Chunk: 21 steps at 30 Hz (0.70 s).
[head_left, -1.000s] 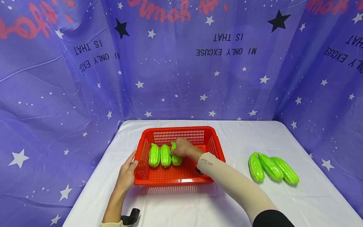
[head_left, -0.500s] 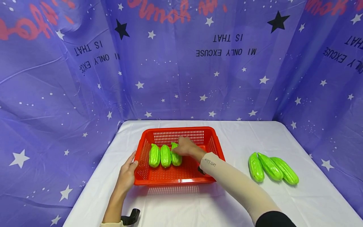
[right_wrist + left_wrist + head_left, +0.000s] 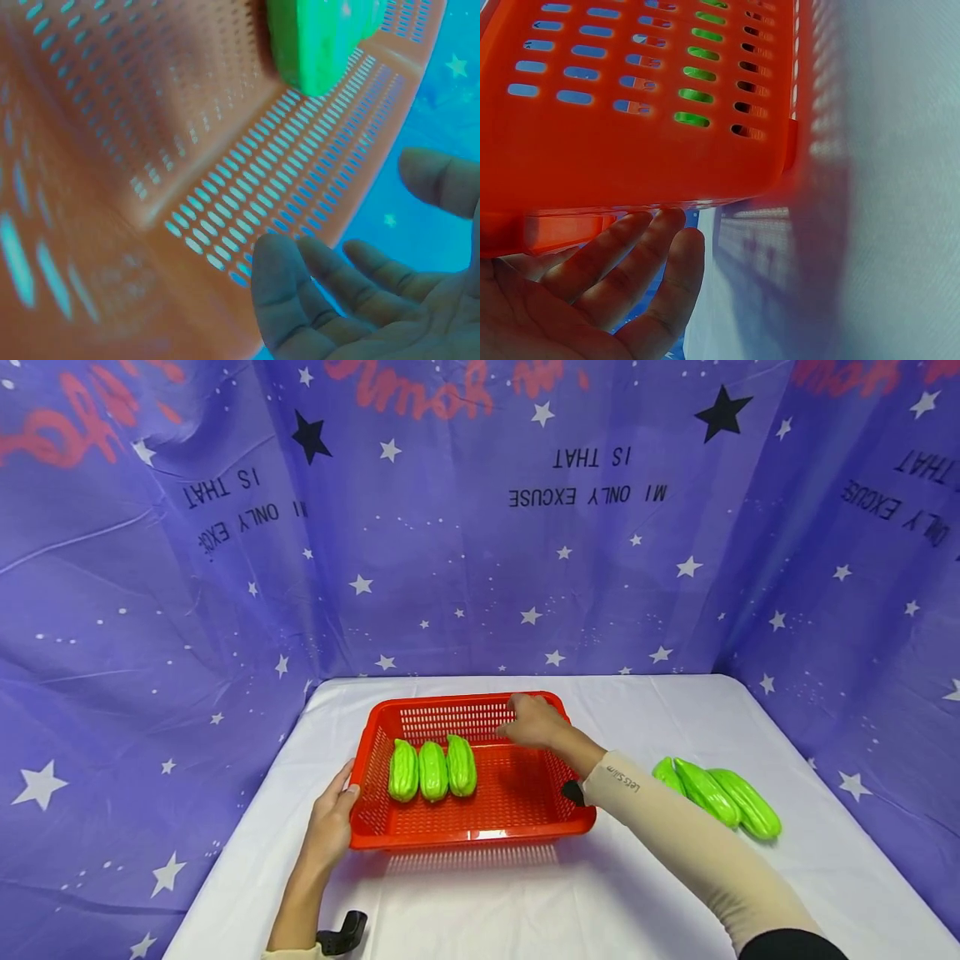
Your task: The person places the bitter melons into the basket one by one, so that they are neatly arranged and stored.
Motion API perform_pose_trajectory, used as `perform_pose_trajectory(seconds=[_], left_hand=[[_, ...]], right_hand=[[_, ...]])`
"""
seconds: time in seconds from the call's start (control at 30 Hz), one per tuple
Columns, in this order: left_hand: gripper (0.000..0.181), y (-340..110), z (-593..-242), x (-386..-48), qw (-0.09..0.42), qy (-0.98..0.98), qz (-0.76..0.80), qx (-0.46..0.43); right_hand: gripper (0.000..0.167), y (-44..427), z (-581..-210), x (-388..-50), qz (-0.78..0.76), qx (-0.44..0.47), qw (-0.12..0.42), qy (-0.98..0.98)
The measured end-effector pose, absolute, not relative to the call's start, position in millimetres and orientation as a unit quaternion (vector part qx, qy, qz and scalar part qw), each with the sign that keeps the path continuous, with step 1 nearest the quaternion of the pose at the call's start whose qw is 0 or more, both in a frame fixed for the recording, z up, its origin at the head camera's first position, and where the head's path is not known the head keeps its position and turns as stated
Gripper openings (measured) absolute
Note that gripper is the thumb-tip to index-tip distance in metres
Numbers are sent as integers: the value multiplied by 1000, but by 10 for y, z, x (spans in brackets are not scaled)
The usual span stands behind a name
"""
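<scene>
In the head view a red perforated basket (image 3: 480, 837) stands on the white table. Three bright green ribbed gourds (image 3: 433, 772) lie side by side in its left half. My left hand (image 3: 330, 823) holds the basket's left side, thumb at the rim and fingers along the outer wall. In the left wrist view its fingers (image 3: 622, 277) touch the basket. My right hand (image 3: 534, 725) is over the basket's back right part, apart from the gourds. Its fingers (image 3: 281, 289) are spread and hold nothing in the right wrist view.
More green gourds (image 3: 742, 802) lie on the table to the right, one partly hidden by my right forearm. White cloth covers the table (image 3: 630, 893). A purple star-patterned curtain (image 3: 480, 543) encloses the back and both sides.
My right hand has let go of the third gourd and moved right, toward the basket's back right corner. That gourd stays beside the other two. My left hand keeps its place on the basket.
</scene>
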<state>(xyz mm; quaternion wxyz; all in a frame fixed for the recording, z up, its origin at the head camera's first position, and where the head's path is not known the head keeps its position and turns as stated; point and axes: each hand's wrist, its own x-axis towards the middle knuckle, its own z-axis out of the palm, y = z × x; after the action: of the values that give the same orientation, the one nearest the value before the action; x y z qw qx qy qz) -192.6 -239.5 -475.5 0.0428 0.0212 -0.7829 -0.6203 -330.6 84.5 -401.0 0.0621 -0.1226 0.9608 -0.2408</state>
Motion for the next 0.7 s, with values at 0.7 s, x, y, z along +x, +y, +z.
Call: perform_pose_trajectory(seconds=[0.7], left_hand=[[54, -2394, -4748, -1928, 43, -783, -621, 12]], right_hand=[[58, 1203, -3689, -3040, -239, -131, 23, 962]])
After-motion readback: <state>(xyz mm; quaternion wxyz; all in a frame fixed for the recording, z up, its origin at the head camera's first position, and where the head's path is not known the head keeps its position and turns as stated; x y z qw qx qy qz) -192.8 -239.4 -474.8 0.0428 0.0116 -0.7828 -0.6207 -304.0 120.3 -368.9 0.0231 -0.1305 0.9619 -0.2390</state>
